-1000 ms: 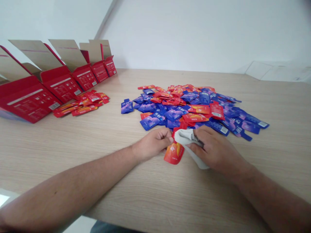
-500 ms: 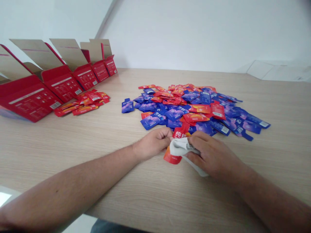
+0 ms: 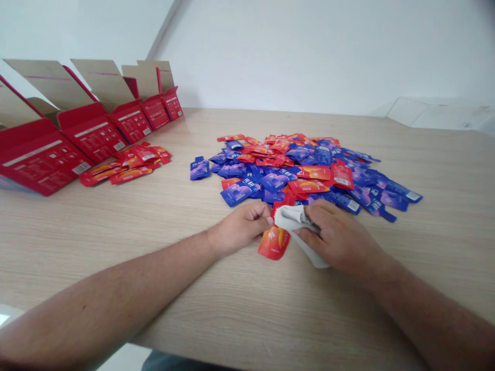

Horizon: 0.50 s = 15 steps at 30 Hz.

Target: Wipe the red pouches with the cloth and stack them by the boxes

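Observation:
My left hand (image 3: 247,226) pinches the left edge of a red-orange sachet (image 3: 274,243), which has a narrow neck at its far end. A folded pale grey cloth (image 3: 291,217) is gripped in my right hand (image 3: 334,234). The cloth lies against the upper part of the sachet and hides some of its front. Its loose end hangs down below my right fingers. Just beyond both hands spreads a heap of blue and red-orange sachets (image 3: 276,180).
Several red cartons (image 3: 93,135) with raised flaps stand in a row at the left. A small pile of red-orange sachets (image 3: 131,161) lies before them. One blue sachet (image 3: 199,169) sits apart, left of the heap. A whitish, partly see-through object (image 3: 436,112) stands at the back right.
My right hand and the cloth have shifted slightly up and away over the sachet, so more of its lower part shows. My left hand still pinches the sachet's edge. The view has shifted slightly.

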Available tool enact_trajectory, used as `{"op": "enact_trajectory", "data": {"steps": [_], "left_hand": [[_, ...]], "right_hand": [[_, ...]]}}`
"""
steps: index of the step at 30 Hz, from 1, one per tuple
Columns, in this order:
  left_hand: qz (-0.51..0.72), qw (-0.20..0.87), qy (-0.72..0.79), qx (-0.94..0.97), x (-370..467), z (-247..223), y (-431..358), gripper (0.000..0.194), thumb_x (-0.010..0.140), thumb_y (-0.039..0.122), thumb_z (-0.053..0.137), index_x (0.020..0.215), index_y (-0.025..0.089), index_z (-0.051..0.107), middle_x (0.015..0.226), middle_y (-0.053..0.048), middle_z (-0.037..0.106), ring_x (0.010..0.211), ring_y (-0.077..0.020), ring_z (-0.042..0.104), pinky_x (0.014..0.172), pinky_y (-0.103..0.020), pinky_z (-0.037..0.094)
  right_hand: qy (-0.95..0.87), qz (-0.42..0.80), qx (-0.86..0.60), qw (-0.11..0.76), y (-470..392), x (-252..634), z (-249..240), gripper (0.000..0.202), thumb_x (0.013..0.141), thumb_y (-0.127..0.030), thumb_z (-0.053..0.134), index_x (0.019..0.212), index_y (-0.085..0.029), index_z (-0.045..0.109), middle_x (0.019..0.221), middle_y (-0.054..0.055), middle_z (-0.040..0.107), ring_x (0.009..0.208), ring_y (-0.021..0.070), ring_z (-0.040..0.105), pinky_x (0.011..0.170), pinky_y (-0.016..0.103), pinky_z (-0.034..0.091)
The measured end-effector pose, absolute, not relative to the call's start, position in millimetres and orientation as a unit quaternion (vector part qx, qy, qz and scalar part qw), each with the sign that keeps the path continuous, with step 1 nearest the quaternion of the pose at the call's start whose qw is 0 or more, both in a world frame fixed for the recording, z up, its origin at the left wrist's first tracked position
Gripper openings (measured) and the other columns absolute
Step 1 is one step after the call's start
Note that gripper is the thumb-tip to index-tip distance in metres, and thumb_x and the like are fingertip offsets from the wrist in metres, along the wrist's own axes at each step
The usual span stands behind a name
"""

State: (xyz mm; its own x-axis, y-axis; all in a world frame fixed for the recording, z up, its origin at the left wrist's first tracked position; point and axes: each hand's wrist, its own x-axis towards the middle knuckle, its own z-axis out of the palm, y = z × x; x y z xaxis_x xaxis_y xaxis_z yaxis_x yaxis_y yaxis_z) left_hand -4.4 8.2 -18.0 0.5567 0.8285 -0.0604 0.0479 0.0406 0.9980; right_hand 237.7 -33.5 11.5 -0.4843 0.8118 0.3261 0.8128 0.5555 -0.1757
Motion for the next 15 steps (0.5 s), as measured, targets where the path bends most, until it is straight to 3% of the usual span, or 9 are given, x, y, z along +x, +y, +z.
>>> {"op": "enact_trajectory", "data": {"steps": [15], "left_hand": [[0.32,0.641,0.337,0.611,-4.2,-20.6,9.0,0.035,0.089,0.046,0.071,0.079,0.017,0.054,0.067,0.005,0.047,0.055,-0.0066,0.034,0.052,-0.021,0.025]], "right_hand": [[-0.883,0.032,-0.439,0.163,-34.4,236.1,12.3,0.008,0.1,-0.031,0.057,0.098,-0.023,0.056,0.102,0.006,0.062,0.093,0.0239,0.064,0.08,0.037,0.049]]}}
